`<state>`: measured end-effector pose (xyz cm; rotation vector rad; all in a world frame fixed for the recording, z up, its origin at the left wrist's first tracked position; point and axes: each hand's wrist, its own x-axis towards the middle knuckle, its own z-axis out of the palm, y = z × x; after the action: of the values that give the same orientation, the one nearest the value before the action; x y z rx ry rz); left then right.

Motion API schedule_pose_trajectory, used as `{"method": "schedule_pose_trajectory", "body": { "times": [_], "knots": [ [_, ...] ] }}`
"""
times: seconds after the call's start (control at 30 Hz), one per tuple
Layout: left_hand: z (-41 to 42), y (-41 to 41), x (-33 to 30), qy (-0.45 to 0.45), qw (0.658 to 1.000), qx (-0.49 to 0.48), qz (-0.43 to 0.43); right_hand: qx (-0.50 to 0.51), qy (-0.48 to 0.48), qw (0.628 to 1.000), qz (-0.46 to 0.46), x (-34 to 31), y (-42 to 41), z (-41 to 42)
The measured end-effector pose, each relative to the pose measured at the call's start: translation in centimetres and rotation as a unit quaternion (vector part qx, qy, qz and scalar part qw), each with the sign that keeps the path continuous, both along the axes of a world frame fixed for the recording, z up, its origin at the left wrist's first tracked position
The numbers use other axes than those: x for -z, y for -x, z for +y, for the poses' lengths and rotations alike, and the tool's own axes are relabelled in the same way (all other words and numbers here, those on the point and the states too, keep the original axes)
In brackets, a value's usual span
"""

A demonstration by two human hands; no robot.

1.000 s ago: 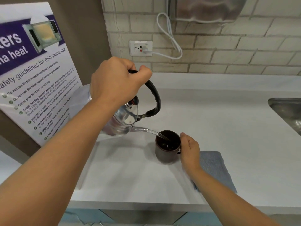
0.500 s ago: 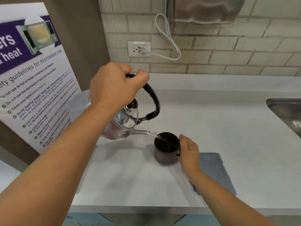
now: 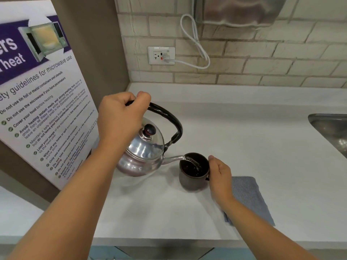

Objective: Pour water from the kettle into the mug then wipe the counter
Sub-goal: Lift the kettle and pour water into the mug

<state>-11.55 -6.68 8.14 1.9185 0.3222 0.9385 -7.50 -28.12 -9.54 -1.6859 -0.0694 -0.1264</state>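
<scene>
A shiny metal kettle with a black arched handle hangs tilted over the white counter. My left hand is closed around the top of that handle. A thin stream of water runs from the spout into a dark mug standing on the counter. My right hand wraps the mug's right side, where its handle is hidden. A folded grey-blue cloth lies flat just right of the mug, partly under my right forearm.
A large microwave-safety poster leans against the brown wall at the left. A steel sink cuts into the counter at the right edge. On the brick wall, a socket holds a white cable, below a metal dispenser.
The kettle has come lower and sits less steeply tilted, with its lid now facing up; water keeps running into the mug. My right hand stays on the mug.
</scene>
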Motion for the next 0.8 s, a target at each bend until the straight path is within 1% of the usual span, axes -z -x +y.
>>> {"method": "schedule_pose_trajectory", "body": {
  "times": [0.17, 0.3, 0.43, 0.53, 0.67, 0.8],
  "knots": [
    [0.6, -0.2, 0.1, 0.081, 0.996, 0.008, -0.02, -0.006, -0.002, 1.0, 0.008, 0.1, -0.1, -0.1],
    [1.3, -0.6, 0.3, 0.16, 0.987, -0.002, -0.024, -0.012, -0.014, 1.0, 0.013, 0.3, -0.1, -0.2],
    [1.9, -1.1, 0.1, 0.271, 0.962, -0.019, -0.026, -0.014, -0.013, 0.999, 0.028, 0.3, -0.1, -0.5],
    [2.4, -1.7, -0.3, 0.342, 0.938, -0.027, -0.05, -0.024, -0.006, 0.999, 0.047, 0.0, -0.2, -0.8],
    [3.3, -3.1, -0.9, 0.387, 0.918, -0.028, -0.083, -0.029, 0.05, 0.998, 0.031, -1.3, -0.4, -1.5],
    [4.0, -5.1, -0.6, 0.376, 0.922, -0.019, -0.096, 0.003, 0.065, 0.998, -0.01, -4.6, -1.5, -1.8]
  ]
}}
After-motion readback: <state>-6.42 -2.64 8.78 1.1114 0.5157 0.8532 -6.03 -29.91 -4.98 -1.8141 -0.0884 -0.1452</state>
